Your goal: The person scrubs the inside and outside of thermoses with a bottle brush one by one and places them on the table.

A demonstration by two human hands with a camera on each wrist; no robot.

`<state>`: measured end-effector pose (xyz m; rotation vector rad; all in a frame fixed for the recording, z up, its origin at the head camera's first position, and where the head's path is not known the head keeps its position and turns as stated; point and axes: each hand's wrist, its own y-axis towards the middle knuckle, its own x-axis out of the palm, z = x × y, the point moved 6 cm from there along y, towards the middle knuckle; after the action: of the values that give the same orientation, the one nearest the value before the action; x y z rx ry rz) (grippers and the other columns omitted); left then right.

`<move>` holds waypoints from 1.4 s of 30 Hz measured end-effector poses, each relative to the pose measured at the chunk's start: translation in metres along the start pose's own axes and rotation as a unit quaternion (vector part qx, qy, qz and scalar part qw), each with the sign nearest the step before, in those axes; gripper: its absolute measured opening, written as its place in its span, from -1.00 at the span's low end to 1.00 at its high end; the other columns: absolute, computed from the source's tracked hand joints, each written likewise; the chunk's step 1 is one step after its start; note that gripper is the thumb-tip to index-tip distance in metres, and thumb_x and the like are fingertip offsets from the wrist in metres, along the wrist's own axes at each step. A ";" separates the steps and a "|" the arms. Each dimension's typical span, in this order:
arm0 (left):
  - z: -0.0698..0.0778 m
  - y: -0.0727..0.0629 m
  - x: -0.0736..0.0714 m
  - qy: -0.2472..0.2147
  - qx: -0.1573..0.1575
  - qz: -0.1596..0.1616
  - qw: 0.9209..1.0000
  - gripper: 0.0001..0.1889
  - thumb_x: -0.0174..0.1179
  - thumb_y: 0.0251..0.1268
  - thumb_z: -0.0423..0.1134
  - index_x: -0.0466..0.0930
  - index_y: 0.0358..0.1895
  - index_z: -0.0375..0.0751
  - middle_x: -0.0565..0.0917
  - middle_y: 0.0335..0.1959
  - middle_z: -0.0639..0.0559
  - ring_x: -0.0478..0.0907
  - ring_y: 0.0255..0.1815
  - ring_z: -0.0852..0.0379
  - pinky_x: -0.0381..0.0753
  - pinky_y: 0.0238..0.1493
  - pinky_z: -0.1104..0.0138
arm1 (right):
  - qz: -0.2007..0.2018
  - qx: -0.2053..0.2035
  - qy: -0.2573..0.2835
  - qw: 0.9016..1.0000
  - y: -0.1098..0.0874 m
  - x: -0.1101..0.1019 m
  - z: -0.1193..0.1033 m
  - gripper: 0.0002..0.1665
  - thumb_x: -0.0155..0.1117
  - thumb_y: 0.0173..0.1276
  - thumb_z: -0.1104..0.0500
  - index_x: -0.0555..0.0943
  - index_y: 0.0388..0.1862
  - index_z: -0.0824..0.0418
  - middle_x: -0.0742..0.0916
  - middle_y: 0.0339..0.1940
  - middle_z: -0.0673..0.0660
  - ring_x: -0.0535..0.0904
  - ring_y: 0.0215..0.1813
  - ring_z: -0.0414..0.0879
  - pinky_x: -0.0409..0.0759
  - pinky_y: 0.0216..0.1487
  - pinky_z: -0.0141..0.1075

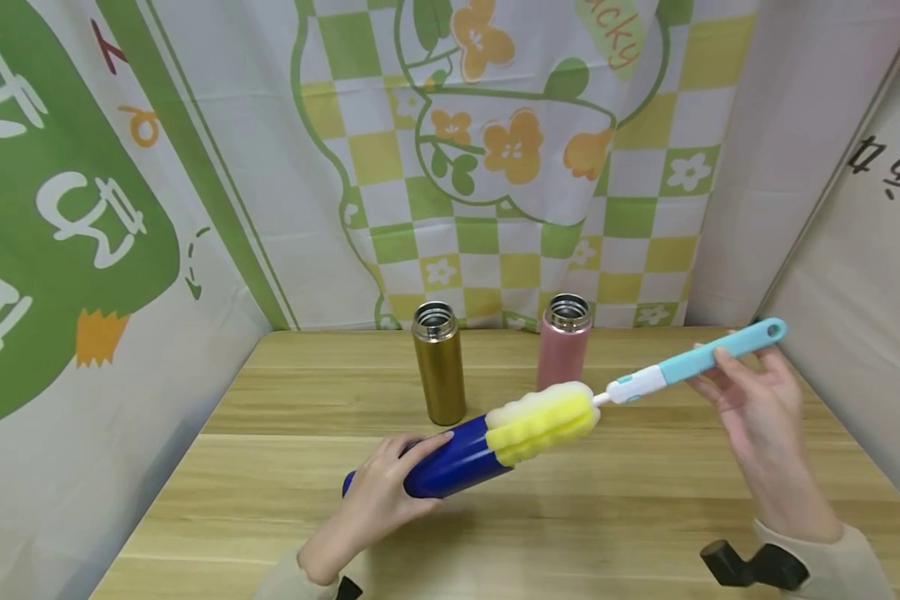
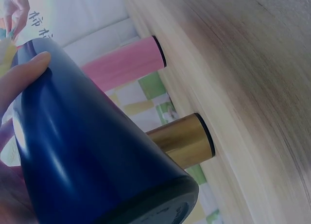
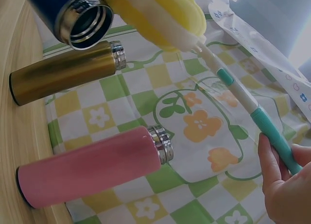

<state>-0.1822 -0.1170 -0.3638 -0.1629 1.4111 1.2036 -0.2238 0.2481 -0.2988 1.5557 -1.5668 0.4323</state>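
Left hand (image 1: 386, 492) grips the blue bottle (image 1: 461, 462) aslant above the table (image 1: 270, 467), right hand (image 1: 765, 404) pinches the brush (image 1: 641, 383) by its handle, sponge (image 1: 543, 425) just outside the bottle's mouth (image 3: 72, 28), angled presumably to face each other, gold bottle (image 1: 442, 379) and pink bottle (image 1: 562, 354) standing beyond, likely out of the way.

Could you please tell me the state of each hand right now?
Left hand: holding the blue bottle.
Right hand: holding the brush by its handle.
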 end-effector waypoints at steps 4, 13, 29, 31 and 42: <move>-0.002 0.000 -0.002 0.000 -0.003 0.016 1.000 -0.17 0.51 -0.48 -0.12 0.41 0.13 0.09 0.52 -0.15 -0.04 0.47 -0.15 0.04 0.52 -0.26 0.13 | -0.009 0.009 -0.005 1.000 -0.002 0.000 0.001 -0.76 -0.10 0.21 0.59 0.41 -0.23 0.37 0.59 -0.45 0.22 0.62 -0.28 0.10 0.56 -0.23 -0.10; -0.004 0.000 -0.006 -0.003 0.000 0.038 0.999 -0.16 0.51 -0.51 -0.13 0.41 0.12 0.06 0.52 -0.15 0.01 0.48 -0.15 0.05 0.52 -0.28 0.15 | -0.015 0.014 -0.017 1.000 -0.003 -0.004 0.001 -0.73 -0.11 0.20 0.60 0.44 -0.20 0.40 0.62 -0.46 0.22 0.62 -0.24 0.10 0.57 -0.27 -0.12; -0.016 -0.002 -0.005 -0.118 -0.069 0.056 0.989 -0.15 0.49 -0.43 -0.14 0.35 0.18 0.02 0.56 -0.08 -0.01 0.51 -0.13 0.06 0.52 -0.25 0.17 | -0.003 -0.009 -0.030 1.000 -0.003 -0.018 -0.005 -0.73 -0.10 0.16 0.64 0.46 -0.26 0.42 0.64 -0.50 0.24 0.63 -0.30 0.11 0.57 -0.30 -0.11; -0.018 -0.002 -0.005 -0.152 -0.092 0.055 0.983 -0.16 0.48 -0.40 -0.15 0.33 0.18 0.02 0.56 -0.08 -0.02 0.52 -0.13 0.07 0.52 -0.25 0.19 | 0.004 -0.009 -0.031 0.999 -0.004 -0.021 -0.006 -0.73 -0.10 0.17 0.63 0.46 -0.24 0.42 0.63 -0.50 0.22 0.63 -0.30 0.10 0.58 -0.31 -0.11; -0.026 -0.007 0.016 -0.352 -0.254 -0.013 0.901 -0.18 0.37 -0.17 -0.37 0.17 0.26 0.07 0.55 -0.06 -0.13 0.51 -0.12 -0.02 0.49 -0.19 0.15 | 0.014 0.042 -0.017 0.999 -0.004 -0.029 0.000 -0.77 -0.09 0.22 0.57 0.46 -0.26 0.37 0.61 -0.36 0.20 0.62 -0.24 0.07 0.56 -0.22 -0.14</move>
<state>-0.1990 -0.1304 -0.3873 -0.0882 0.4487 1.4002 -0.2248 0.2656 -0.3223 1.6127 -1.6158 0.4952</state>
